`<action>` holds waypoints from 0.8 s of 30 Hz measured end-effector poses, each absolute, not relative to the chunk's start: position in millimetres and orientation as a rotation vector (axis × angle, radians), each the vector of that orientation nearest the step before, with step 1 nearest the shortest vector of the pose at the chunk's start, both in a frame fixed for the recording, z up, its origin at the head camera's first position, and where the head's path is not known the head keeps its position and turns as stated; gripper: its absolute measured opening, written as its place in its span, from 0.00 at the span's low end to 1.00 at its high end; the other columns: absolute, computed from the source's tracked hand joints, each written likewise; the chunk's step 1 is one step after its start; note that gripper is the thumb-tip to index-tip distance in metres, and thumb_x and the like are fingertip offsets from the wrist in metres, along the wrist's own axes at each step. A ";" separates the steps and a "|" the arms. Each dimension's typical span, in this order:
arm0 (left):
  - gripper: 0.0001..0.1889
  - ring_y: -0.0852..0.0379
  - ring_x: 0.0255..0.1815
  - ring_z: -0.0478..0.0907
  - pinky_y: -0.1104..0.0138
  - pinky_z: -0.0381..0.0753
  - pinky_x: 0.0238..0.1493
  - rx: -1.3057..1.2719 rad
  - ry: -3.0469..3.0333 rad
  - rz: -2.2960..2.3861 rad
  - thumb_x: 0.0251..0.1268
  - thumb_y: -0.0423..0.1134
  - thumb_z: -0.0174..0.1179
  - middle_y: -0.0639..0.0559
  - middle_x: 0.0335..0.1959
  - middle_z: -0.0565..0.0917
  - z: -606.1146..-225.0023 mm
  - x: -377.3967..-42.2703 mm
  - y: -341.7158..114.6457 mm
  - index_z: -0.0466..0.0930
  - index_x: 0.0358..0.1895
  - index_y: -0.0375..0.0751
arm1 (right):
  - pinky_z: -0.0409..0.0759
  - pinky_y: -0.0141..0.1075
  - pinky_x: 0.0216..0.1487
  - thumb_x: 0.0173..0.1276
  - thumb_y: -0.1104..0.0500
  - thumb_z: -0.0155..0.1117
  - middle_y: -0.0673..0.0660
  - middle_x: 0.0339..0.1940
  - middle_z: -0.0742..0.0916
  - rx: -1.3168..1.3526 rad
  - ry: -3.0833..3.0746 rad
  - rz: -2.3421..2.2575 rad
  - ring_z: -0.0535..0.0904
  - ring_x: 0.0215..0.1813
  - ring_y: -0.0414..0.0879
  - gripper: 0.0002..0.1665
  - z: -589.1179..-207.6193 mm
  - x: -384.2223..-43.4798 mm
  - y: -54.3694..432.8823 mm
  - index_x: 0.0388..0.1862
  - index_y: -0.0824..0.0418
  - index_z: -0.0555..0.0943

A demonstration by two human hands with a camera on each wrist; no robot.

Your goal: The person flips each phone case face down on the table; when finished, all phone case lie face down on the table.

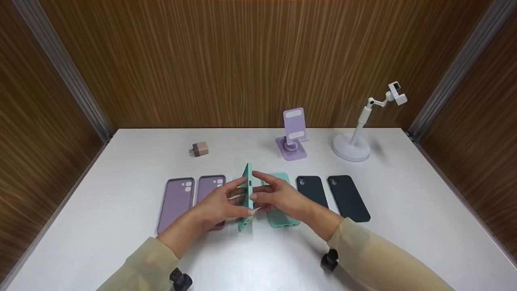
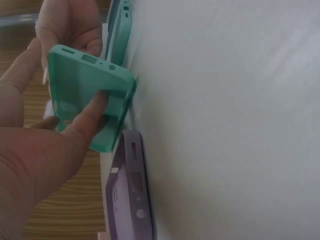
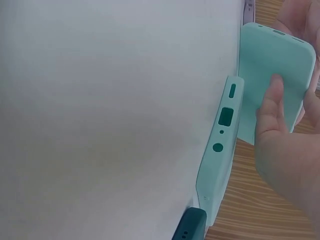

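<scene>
Fingers [image 1: 235,184] of left hand [image 1: 220,205] and right hand [image 1: 287,198], spread, pinching an upright mint case [image 3: 259,72].

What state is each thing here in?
Raised teal case: upright, held between left hand and right hand
Other teal case: lying flat
Two purple cases: lying flat, open side up
Two dark cases: lying flat
Charger: unplugged, prongs showing
Lilac stand: unfolded, empty
White stand: upright, arm bent, empty

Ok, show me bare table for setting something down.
Bare: table left of the outer lilac case, right of the outer dark case, front between sleeves. Crowded: middle row, left hand and right hand holding an upright mint case.
</scene>
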State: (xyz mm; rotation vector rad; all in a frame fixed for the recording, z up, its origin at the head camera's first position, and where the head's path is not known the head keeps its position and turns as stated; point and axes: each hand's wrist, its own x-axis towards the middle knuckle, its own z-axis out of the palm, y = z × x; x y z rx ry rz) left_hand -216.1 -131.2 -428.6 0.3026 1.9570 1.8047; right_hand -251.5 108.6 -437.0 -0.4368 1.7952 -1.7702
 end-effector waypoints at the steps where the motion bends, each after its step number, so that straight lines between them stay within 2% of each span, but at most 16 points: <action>1: 0.56 0.37 0.81 0.63 0.52 0.74 0.71 0.301 1.930 1.821 0.59 0.35 0.81 0.37 0.81 0.64 -429.1 -216.3 -131.6 0.53 0.87 0.48 | 0.84 0.49 0.62 0.78 0.57 0.69 0.64 0.72 0.80 -0.440 1.794 -1.771 0.85 0.62 0.59 0.48 -436.8 -251.3 108.5 0.89 0.50 0.56; 6: 0.56 0.36 0.78 0.67 0.55 0.81 0.65 0.299 1.849 1.873 0.61 0.32 0.79 0.34 0.82 0.62 -430.5 -216.5 -132.6 0.52 0.87 0.48 | 0.84 0.49 0.61 0.79 0.56 0.68 0.63 0.72 0.81 -0.444 1.803 -1.763 0.86 0.60 0.58 0.47 -437.2 -251.5 108.8 0.89 0.50 0.56; 13: 0.55 0.36 0.74 0.72 0.56 0.85 0.59 0.264 1.825 1.889 0.62 0.27 0.75 0.32 0.82 0.61 -429.9 -217.9 -130.8 0.50 0.88 0.51 | 0.84 0.50 0.61 0.79 0.56 0.68 0.64 0.70 0.81 -0.437 1.823 -1.758 0.87 0.59 0.59 0.45 -438.7 -251.5 107.7 0.88 0.47 0.59; 18: 0.55 0.33 0.74 0.71 0.54 0.85 0.58 0.248 1.832 1.885 0.61 0.25 0.71 0.31 0.82 0.60 -428.8 -220.0 -129.3 0.50 0.88 0.51 | 0.85 0.50 0.60 0.78 0.56 0.69 0.64 0.67 0.82 -0.443 1.855 -1.738 0.87 0.59 0.60 0.45 -439.3 -251.1 106.3 0.88 0.46 0.59; 24: 0.55 0.34 0.73 0.73 0.55 0.85 0.58 0.224 1.833 1.881 0.59 0.25 0.70 0.33 0.82 0.60 -428.7 -221.3 -128.0 0.50 0.88 0.54 | 0.86 0.48 0.56 0.77 0.56 0.70 0.64 0.66 0.83 -0.436 1.897 -1.711 0.88 0.58 0.59 0.46 -441.2 -251.6 104.1 0.87 0.48 0.60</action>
